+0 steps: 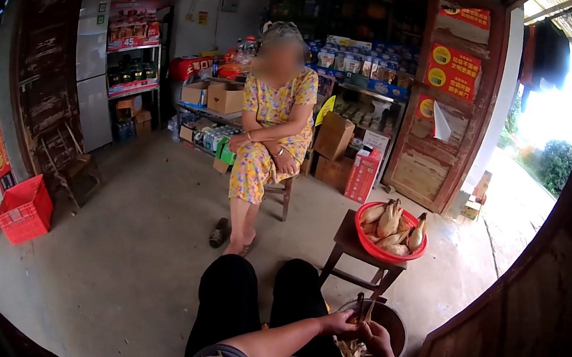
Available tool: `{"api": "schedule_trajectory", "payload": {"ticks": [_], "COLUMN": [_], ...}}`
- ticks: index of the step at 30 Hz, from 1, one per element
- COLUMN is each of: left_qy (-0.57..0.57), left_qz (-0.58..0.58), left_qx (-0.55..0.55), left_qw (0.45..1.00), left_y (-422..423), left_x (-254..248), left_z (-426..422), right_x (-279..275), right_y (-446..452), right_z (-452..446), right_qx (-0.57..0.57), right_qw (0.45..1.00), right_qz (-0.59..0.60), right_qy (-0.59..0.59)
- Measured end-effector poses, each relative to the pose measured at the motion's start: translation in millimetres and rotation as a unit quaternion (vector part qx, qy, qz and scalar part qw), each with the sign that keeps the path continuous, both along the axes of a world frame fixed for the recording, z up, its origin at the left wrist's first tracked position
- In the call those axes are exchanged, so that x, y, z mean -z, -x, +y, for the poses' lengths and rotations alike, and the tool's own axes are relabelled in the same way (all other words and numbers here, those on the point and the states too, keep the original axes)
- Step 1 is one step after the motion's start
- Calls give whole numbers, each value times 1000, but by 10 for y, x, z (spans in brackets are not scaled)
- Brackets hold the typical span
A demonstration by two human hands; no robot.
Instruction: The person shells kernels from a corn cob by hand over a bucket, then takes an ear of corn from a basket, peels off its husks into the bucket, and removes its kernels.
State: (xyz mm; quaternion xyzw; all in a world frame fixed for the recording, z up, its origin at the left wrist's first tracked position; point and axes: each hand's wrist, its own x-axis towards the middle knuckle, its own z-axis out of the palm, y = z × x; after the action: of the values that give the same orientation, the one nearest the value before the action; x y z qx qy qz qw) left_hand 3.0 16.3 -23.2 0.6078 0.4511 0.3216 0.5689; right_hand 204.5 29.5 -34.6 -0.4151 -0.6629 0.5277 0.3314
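Note:
Low in the head view, over a round bucket [394, 327], my left hand [340, 323] and my right hand [375, 338] almost meet. Both are closed. A short dark piece [360, 301] sticks up by my left fingers; its kind is too small to tell. From the right fingers rises a thin pale strip [369, 311], perhaps husk. Pale dry peelings [354, 352] lie in the bucket under my hands. Beyond it, a red plastic basket [392, 257] holds several pale, tapered pieces [390, 218] with dark tips, like ears of corn in their husks.
The basket rests on a dark wooden stool [347, 239]. A seated person in a yellow floral outfit [279, 100] faces me. Stocked shelves [365, 63] and cartons [333, 136] stand behind. A red crate [24, 210] and a wooden chair [71, 167] are at left; a wooden door [434, 152] is at right.

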Motion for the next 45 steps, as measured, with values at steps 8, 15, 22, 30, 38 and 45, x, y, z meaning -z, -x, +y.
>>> {"api": "schedule_trajectory", "payload": {"ticks": [8, 15, 22, 30, 38, 45], "left_qy": [13, 47, 173, 173, 152, 179], "left_qz": [-21, -125, -286, -254, -235, -252], "left_qx": [-11, -64, -68, -26, 29, 1], "left_qw": [1000, 989, 940, 951, 960, 951], "left_y": [-27, -14, 87, 63, 40, 68], "left_x": [-210, 246, -148, -394, -341, -381], "left_z": [-71, 143, -114, -191, -168, -148], "right_x": [654, 812, 936, -517, -435, -6], "right_y": [-300, -332, -658, -74, 101, -113], "right_z": [259, -99, 112, -66, -88, 121], "right_qx": [2, 60, 126, 31, 41, 168], "right_qw": [940, 874, 960, 983, 999, 980], "right_qz": [-261, -466, -203, 149, -3, -3], "right_qy": [-221, -126, -147, 100, -33, -104]}}
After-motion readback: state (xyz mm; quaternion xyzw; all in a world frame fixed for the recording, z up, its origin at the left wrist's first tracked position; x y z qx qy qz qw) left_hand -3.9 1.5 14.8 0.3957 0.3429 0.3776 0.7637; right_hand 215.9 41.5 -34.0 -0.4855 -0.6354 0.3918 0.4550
